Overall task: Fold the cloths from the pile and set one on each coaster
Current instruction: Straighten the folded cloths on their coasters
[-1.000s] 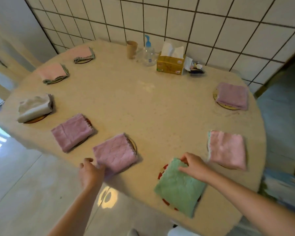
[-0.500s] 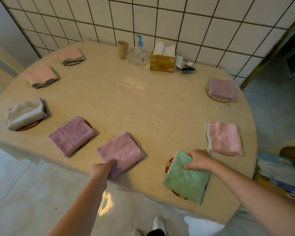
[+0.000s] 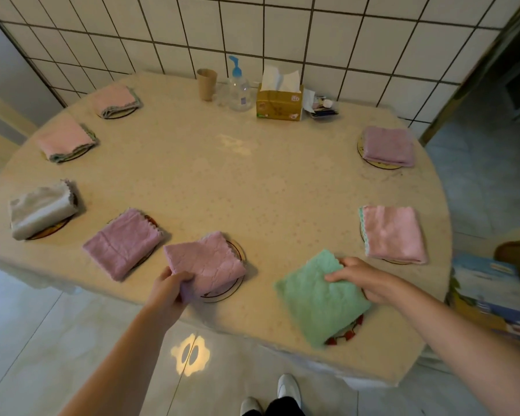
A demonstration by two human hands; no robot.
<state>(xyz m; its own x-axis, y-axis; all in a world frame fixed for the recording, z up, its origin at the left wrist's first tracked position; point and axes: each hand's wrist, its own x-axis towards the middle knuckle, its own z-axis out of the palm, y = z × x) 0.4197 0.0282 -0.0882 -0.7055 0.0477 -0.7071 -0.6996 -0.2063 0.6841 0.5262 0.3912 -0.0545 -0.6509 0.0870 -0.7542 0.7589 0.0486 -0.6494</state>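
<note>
**Squaring the last two cloths on their coasters**

Pinching the near corner of the mauve cloth (image 3: pixel 206 262), the left hand (image 3: pixel 170 288) reaches forward, forearm low. The right hand (image 3: pixel 362 279) grips the green cloth (image 3: pixel 320 298) over a red-edged coaster (image 3: pixel 347 331). Eight folded cloths ring the table (image 3: pixel 252 181); no pile shows, so little seems left.

Table (image 3: pixel 252 187) centre open; cup (image 3: pixel 207 84), bottle (image 3: pixel 238 91), tissue box (image 3: pixel 279 103) crowd far edge.
</note>
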